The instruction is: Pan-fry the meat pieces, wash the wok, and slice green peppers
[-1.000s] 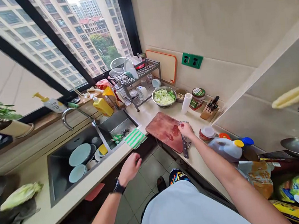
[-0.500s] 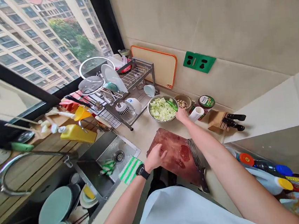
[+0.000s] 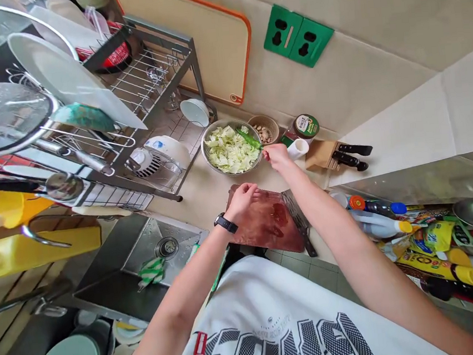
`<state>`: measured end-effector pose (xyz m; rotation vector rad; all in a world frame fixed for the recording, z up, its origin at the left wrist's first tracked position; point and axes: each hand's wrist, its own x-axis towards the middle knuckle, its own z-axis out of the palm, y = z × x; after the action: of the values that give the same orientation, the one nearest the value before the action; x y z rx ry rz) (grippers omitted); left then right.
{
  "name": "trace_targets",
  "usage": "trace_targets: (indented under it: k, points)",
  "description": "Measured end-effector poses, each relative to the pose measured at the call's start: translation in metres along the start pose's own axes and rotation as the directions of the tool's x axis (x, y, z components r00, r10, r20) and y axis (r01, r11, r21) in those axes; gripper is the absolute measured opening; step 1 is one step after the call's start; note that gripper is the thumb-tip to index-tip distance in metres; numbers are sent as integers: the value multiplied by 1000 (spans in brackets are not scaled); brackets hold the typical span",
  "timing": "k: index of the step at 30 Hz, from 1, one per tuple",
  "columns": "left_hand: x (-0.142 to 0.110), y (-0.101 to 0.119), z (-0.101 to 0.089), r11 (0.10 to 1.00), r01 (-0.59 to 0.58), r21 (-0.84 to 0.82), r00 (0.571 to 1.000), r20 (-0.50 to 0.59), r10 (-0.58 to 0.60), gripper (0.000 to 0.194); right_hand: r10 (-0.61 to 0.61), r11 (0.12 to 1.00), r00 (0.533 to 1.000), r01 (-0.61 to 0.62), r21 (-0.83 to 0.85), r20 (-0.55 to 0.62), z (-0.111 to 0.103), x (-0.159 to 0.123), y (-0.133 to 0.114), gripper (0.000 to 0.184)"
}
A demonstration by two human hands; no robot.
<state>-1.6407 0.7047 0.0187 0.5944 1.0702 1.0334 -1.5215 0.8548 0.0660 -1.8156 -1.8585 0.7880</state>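
My right hand (image 3: 277,156) is closed in a pinch on the end of a green chili pepper (image 3: 250,138), at the right rim of a steel bowl (image 3: 206,157). The pepper's long body lies over chopped cabbage (image 3: 230,151) in that bowl. My left hand (image 3: 242,198), with a dark watch on its wrist, hovers over the upper left of a reddish-brown cutting board (image 3: 261,220). Its fingers are loosely bent, with nothing visible in them. A cleaver (image 3: 293,211) lies along the board's right edge, handle toward me. Wet patches mark the board.
Behind the bowl stands a small basket (image 3: 272,124) of garlic-like pieces. A white roll (image 3: 298,148), a lidded jar (image 3: 307,126) and a knife block (image 3: 322,155) are to the right. The dish rack (image 3: 169,89) and sink (image 3: 142,237) occupy the left.
The view has tilted down and come closer. My left hand has moved forward toward the board's far left corner. My right hand now draws the green pepper toward the bowl's rim.
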Motion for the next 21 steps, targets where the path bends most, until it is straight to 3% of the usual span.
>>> trace_targets:
  k: [3, 5, 6, 8, 12, 16, 18, 19, 21]
  points:
    - [-3, 12, 8, 989, -10, -146, 998, -60, 1, 34, 54, 969, 998, -55, 241, 13, -8, -58, 2, 17]
    - [-10, 20, 17, 970, -53, -238, 997, -63, 39, 39, 85, 694, 992, -123, 709, 88, -16, -112, 8, 24]
    - [-16, 23, 22, 959, -83, -273, 996, -45, 73, 42, 76, 565, 987, -159, 810, 140, -20, -139, 13, 30]
    - [-34, 25, 32, 939, -148, -311, 987, 10, 159, 49, 49, 452, 972, -228, 862, 231, -30, -187, 21, 34]
    - [-75, 9, 50, 914, -281, -291, 955, 7, 296, 58, -43, 481, 947, -258, 838, 317, -49, -233, 35, 39]
    - [-111, -24, 55, 882, -440, -170, 893, -191, 408, 57, -218, 625, 905, -159, 765, 366, -46, -236, 45, 47]
    - [-134, -42, 47, 867, -499, -10, 814, -347, 465, 56, -290, 693, 869, -97, 715, 400, -35, -239, 46, 44]
    - [-149, -50, 41, 854, -506, 119, 742, -446, 501, 54, -323, 718, 845, -74, 692, 425, -27, -242, 46, 43]
    - [-188, -64, 28, 780, -414, 469, 511, -589, 626, 49, -385, 754, 781, -40, 656, 491, -11, -253, 43, 43]
